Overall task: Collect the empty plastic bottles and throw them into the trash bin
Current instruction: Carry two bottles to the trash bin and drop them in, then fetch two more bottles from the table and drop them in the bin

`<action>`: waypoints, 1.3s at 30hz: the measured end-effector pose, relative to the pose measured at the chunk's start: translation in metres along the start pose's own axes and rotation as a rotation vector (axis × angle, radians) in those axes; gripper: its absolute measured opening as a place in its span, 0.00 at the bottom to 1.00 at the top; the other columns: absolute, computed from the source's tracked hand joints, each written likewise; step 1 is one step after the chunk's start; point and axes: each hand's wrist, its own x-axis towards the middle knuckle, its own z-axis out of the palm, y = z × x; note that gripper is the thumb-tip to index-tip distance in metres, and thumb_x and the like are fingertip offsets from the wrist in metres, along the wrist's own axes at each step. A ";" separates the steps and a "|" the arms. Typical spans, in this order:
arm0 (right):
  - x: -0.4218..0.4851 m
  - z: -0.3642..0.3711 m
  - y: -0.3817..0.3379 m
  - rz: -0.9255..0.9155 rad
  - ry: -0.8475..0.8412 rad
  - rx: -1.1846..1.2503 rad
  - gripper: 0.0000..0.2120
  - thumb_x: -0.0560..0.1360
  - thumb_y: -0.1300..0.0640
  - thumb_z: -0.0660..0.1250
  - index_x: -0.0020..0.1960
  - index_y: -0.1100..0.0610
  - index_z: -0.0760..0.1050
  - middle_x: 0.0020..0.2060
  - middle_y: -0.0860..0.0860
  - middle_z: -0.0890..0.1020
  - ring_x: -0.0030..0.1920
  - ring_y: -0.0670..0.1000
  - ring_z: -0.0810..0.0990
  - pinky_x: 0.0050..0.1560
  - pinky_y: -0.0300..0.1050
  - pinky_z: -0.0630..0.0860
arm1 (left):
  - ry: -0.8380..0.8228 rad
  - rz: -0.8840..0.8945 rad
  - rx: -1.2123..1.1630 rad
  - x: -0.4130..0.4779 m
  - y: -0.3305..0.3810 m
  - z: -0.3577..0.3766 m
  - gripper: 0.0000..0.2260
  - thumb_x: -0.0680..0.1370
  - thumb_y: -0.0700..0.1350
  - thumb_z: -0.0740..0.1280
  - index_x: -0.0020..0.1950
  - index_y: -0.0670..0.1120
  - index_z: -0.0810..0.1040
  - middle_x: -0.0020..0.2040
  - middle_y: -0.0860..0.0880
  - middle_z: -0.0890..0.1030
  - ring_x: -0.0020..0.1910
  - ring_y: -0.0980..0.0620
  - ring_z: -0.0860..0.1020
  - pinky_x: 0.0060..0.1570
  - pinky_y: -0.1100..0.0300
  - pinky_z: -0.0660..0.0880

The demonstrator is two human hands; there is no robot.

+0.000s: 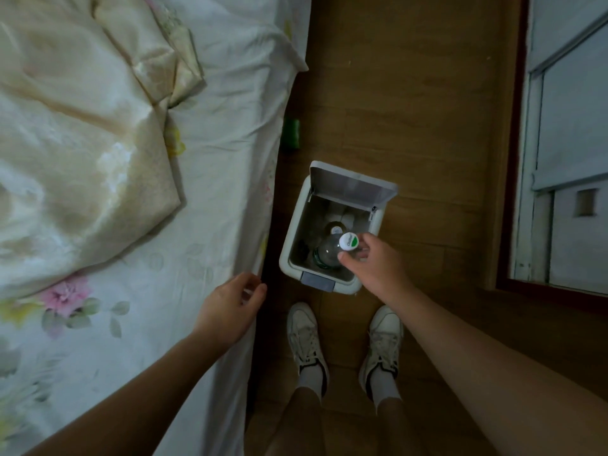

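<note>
A white trash bin (289, 248) stands on the wooden floor with its lid (352, 185) flipped up. My right hand (371, 264) holds a clear plastic bottle (325, 255) by its neck, just under the white-and-green cap (348, 241), with the bottle's body hanging inside the bin's opening. Another bottle (336, 229) lies deeper in the bin. My left hand (230, 307) hovers at the bed's edge, fingers loosely curled, holding nothing. A green object (292, 133) lies on the floor beside the bed; I cannot tell whether it is a bottle.
A bed (210, 192) with a floral sheet and a cream quilt (82, 126) fills the left. A window frame (513, 159) runs along the right. My feet in white shoes (307, 337) stand just in front of the bin.
</note>
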 end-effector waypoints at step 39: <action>-0.519 -0.061 0.010 -0.299 -0.582 -0.636 0.16 0.80 0.52 0.66 0.66 0.56 0.75 0.55 0.50 0.78 0.56 0.49 0.74 0.55 0.44 0.71 | 0.670 -0.850 -1.054 -0.755 -0.030 0.204 0.13 0.84 0.58 0.58 0.58 0.52 0.77 0.52 0.52 0.81 0.54 0.48 0.80 0.52 0.52 0.73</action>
